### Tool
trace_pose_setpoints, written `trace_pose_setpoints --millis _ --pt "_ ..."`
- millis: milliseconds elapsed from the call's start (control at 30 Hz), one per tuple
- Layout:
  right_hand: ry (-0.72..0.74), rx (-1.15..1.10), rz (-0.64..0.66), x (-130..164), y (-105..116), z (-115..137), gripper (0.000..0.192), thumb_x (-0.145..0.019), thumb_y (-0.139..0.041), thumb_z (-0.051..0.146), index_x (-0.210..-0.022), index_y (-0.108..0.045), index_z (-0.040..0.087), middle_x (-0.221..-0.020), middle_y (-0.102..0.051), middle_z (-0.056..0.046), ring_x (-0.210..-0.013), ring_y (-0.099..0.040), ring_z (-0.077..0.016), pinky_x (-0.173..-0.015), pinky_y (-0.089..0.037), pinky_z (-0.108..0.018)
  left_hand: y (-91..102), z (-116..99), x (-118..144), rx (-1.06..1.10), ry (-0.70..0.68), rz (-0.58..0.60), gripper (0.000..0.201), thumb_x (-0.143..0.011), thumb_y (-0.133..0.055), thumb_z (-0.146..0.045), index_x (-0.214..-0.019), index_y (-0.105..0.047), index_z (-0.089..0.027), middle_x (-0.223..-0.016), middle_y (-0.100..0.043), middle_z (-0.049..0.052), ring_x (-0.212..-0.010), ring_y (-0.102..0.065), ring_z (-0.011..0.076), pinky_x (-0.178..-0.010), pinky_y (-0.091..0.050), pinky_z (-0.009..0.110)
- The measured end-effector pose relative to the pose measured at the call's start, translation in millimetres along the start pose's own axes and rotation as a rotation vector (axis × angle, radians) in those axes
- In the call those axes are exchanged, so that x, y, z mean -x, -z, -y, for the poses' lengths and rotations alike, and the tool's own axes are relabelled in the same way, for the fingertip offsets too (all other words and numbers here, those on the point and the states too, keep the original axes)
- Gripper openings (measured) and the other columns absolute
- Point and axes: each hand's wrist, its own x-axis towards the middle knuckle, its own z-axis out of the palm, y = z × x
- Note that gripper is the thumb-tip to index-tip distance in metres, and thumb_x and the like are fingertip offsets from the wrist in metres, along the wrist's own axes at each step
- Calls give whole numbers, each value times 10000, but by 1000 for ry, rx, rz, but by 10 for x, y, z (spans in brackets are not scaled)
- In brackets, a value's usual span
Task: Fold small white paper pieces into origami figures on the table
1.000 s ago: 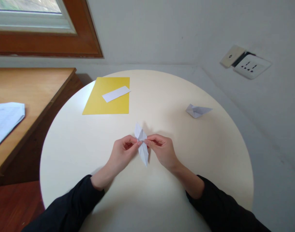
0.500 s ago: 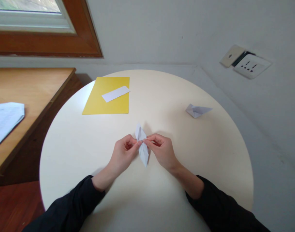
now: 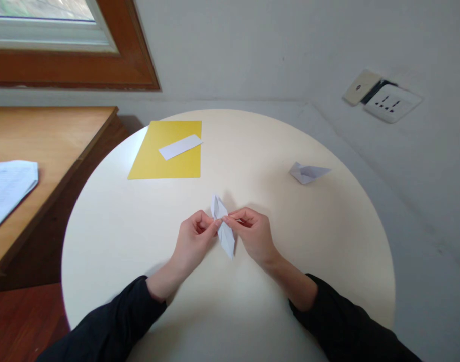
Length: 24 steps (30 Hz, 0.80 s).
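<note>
A folded white paper (image 3: pixel 226 240), long and pointed at both ends, is held between my two hands over the middle of the round table. My left hand (image 3: pixel 194 236) pinches its left side near the middle with thumb and fingers. From the right, my right hand (image 3: pixel 253 232) grips the same paper, its thumb close to the left one. Part of the paper's middle is hidden by the fingertips. Another folded white paper shape (image 3: pixel 308 173), with a pointed end, lies to the right on the table.
At the table's (image 3: pixel 275 322) back left lies a yellow sheet (image 3: pixel 147 161) with a white paper strip (image 3: pixel 180 147) on it. A wooden desk (image 3: pixel 64 130) stands at left, bearing white paper (image 3: pixel 11 186). Wall sockets (image 3: pixel 392 103) are at upper right.
The lower point of the held paper has swung slightly to the right. Both hands keep their pinch with hardly any movement.
</note>
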Motion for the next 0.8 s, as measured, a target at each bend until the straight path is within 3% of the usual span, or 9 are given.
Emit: trace_pose_setpoints --millis 300,500,633,800 --pt "8 -6 -13 10 -3 4 153 -628 -717 282 -582 -619 174 -592 -649 5 -539 -598 -118 -527 -502 -240 -14 -55 13 122 23 46 449 -634 -730 -473 -733 -383 -206 -513 -607 -62 -541 -602 109 -607 -490 248" --pt "21 -19 12 12 5 -1 180 -644 -713 308 -605 -597 176 -593 -634 10 -537 -589 -117 -527 -500 -243 -3 -78 11 105 53 72 512 -647 -726 -455 -1008 -499 -172 -544 -640 -42 -567 -610 124 -629 -488 254" --pt "36 -4 22 14 13 -9 195 -651 -714 325 -614 -591 178 -606 -632 7 -546 -581 -115 -533 -495 -245 -6 -95 10 130 72 102 448 -623 -734 -471 -885 -605 -132 -594 -659 -6 -621 -632 150 -715 -505 297" --pt "72 8 24 19 15 -13 201 -660 -710 327 -608 -583 181 -617 -628 4 -553 -576 -115 -526 -487 -241 -2 -85 7 129 60 108 368 -639 -726 -463 -793 -611 -149 -562 -636 -24 -594 -614 131 -712 -501 288"
